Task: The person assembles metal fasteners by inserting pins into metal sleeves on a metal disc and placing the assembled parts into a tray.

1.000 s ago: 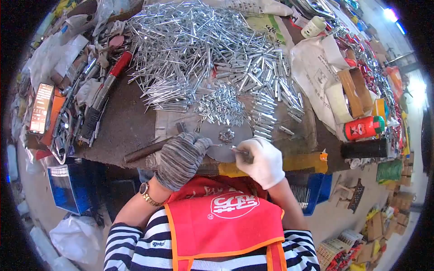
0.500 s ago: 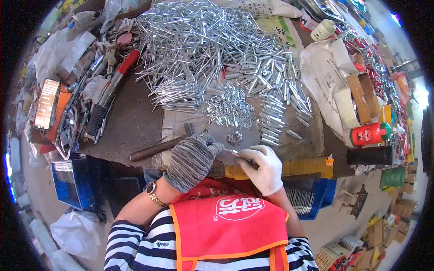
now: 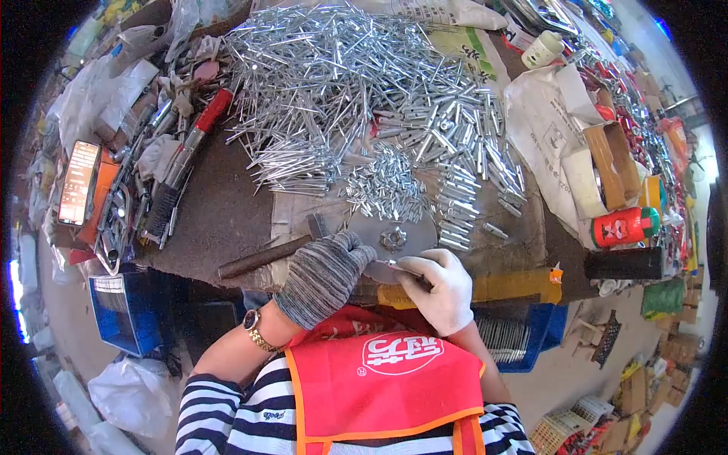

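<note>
My left hand, in a grey striped glove, is closed with its fingertips near the front edge of a round metal plate. What it grips is hidden. My right hand, in a white glove, pinches a small metal piece between thumb and fingers, close to the left fingertips. On the plate, just beyond both hands, sits a small ring-shaped metal part. A hammer lies to the left, its handle running toward my left hand.
Long thin metal rods are heaped at the back. Nearer are small metal pieces and short metal tubes. Tools and a lit phone lie left; a red bottle and cardboard box stand right. Blue crates sit below.
The view has shifted slightly. Both hands stay close together at the plate, with only small finger movements; the small metal piece remains in the right fingers.
</note>
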Demonstrator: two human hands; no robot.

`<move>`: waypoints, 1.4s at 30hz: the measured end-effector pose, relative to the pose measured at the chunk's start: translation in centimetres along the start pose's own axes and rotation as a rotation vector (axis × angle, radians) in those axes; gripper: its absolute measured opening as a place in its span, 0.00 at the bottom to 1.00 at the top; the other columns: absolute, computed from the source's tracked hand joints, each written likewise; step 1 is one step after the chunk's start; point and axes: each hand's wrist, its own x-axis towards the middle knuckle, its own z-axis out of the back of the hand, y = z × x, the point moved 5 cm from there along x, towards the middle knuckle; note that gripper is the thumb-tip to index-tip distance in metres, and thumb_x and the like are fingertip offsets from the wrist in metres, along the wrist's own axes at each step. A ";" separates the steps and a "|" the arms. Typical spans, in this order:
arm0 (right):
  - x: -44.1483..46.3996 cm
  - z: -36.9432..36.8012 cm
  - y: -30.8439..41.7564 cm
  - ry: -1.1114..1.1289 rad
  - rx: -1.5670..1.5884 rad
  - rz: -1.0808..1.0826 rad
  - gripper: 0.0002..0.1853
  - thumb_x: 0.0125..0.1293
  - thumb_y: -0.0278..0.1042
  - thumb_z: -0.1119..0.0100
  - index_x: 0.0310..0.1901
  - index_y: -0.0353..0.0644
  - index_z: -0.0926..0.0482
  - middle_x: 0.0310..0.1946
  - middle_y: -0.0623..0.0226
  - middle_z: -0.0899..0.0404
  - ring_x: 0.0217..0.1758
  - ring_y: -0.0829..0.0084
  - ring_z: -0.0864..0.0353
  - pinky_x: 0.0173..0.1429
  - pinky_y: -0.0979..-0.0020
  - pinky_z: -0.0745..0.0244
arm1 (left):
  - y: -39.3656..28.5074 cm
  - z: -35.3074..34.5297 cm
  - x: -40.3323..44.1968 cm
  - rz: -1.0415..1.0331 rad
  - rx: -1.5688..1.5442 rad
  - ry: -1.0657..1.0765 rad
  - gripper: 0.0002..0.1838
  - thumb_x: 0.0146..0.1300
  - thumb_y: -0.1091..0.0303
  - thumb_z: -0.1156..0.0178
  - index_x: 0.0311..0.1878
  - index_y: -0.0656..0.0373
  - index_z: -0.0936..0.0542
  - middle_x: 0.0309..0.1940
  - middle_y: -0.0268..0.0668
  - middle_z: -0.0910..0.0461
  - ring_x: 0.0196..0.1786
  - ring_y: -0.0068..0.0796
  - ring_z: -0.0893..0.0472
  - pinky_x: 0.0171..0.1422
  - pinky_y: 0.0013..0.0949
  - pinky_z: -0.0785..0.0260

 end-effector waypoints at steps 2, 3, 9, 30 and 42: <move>0.0 0.0 -0.1 -0.001 0.006 -0.004 0.13 0.51 0.28 0.24 0.40 0.49 0.11 0.37 0.63 0.17 0.39 0.60 0.15 0.44 0.62 0.20 | 0.1 -0.2 0.2 0.017 -0.003 0.046 0.12 0.62 0.70 0.42 0.48 0.58 0.17 0.41 0.43 0.20 0.42 0.45 0.16 0.43 0.44 0.23; 0.0 0.0 -0.1 -0.001 0.014 -0.009 0.12 0.51 0.28 0.24 0.40 0.49 0.11 0.37 0.63 0.17 0.39 0.60 0.15 0.43 0.63 0.20 | 0.1 -0.3 0.2 0.007 -0.004 0.051 0.12 0.62 0.70 0.42 0.48 0.58 0.17 0.40 0.43 0.20 0.42 0.45 0.16 0.43 0.44 0.23; 0.1 -0.1 -0.1 -0.031 0.017 0.028 0.12 0.51 0.28 0.23 0.39 0.48 0.11 0.36 0.63 0.18 0.37 0.61 0.16 0.41 0.63 0.20 | 0.1 -1.0 0.4 -0.036 -0.022 0.051 0.13 0.62 0.69 0.41 0.49 0.57 0.17 0.40 0.43 0.20 0.41 0.45 0.16 0.43 0.44 0.23; -0.3 -0.4 -0.8 -0.048 0.076 0.034 0.11 0.54 0.33 0.25 0.40 0.52 0.13 0.38 0.66 0.18 0.42 0.61 0.16 0.45 0.62 0.20 | -0.4 -2.9 8.4 -0.146 0.244 0.146 0.13 0.62 0.65 0.41 0.46 0.61 0.17 0.42 0.48 0.18 0.45 0.46 0.16 0.49 0.46 0.23; -0.3 -0.2 -0.8 -0.070 0.089 0.045 0.11 0.55 0.35 0.25 0.40 0.52 0.13 0.37 0.68 0.18 0.41 0.62 0.16 0.44 0.62 0.20 | -2.3 0.1 3.0 -0.020 -0.050 0.178 0.13 0.66 0.70 0.42 0.53 0.54 0.19 0.45 0.46 0.18 0.47 0.50 0.17 0.53 0.49 0.25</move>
